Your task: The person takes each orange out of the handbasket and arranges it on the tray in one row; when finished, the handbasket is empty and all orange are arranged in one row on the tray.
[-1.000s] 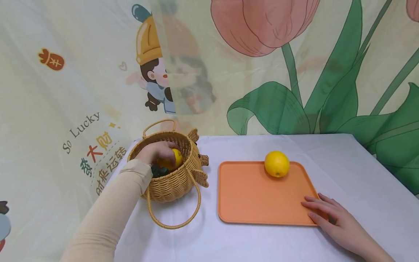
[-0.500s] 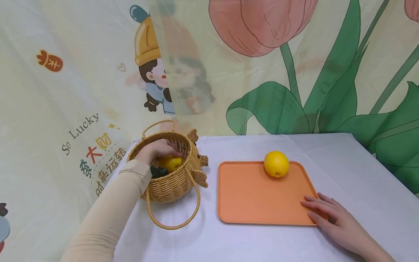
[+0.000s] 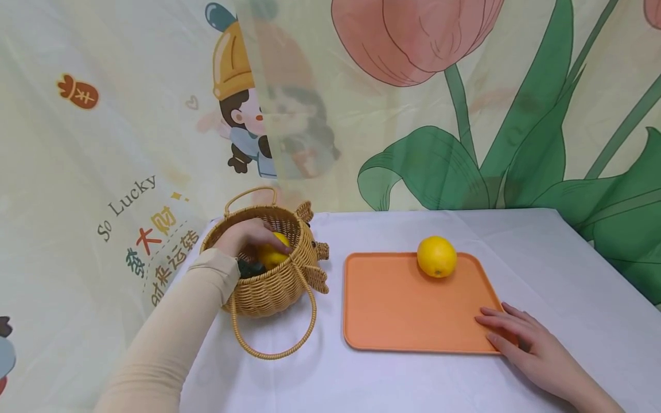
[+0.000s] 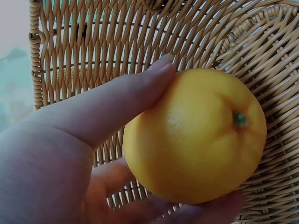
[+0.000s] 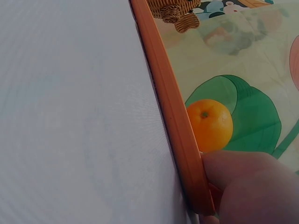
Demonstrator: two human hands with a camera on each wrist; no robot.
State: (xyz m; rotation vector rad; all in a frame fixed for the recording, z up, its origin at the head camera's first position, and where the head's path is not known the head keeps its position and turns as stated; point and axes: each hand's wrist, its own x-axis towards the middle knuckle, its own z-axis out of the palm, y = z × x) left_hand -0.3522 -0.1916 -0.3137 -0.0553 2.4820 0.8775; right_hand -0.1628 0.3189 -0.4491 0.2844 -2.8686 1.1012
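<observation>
Orange [image 4: 194, 135] — round, firm, probably smooth enough to roll — is cupped inside the basket [image 3: 279, 281] by the left hand [image 3: 248, 236], thumb and fingers curled around its sides. The tray [image 3: 403, 304] corner is pressed by the right hand [image 3: 521, 341], fingers flat — a wrap around the widest part seems safest.

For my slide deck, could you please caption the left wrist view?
Left hand grips a yellow citrus fruit inside the wicker basket.

The backdrop cloth [image 3: 77, 172], up and to the left of the left hand [image 3: 247, 236], reads "So Lucky" above red and green Chinese characters, "发大财" and "财来运转".
</observation>
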